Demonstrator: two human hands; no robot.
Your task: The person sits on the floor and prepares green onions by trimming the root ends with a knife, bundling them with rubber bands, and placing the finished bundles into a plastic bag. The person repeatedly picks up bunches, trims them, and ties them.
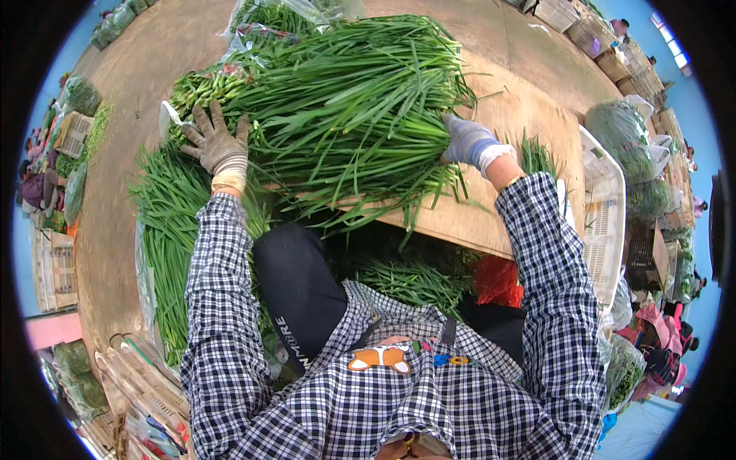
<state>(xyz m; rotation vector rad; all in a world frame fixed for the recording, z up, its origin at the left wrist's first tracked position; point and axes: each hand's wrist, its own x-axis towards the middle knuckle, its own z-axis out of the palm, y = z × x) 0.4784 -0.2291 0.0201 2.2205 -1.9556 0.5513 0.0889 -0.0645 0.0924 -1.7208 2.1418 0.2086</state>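
A thick heap of long green leaves [345, 109], like garlic chives, lies across a plywood board [517, 103]. Its cut stem ends [210, 89] face left. My left hand [220, 144], in a soiled grey-brown glove, rests with fingers spread beside those stem ends, holding nothing. At the heap's right end is my right hand [471, 142], in a blue-grey glove. It touches the leaves there; its fingertips are partly hidden, so a grip is unclear. Below my left forearm, more loose greens [172, 241] lie on clear plastic sheeting [144, 276].
A white plastic crate [604, 224] stands against the board's right side. Red netting [498, 282] and more greens [411, 282] lie under the board's near edge. Plastic-wrapped greens [276, 26] sit beyond the heap. Bagged greens [621, 138] stand farther right; a person [37, 187] sits far left.
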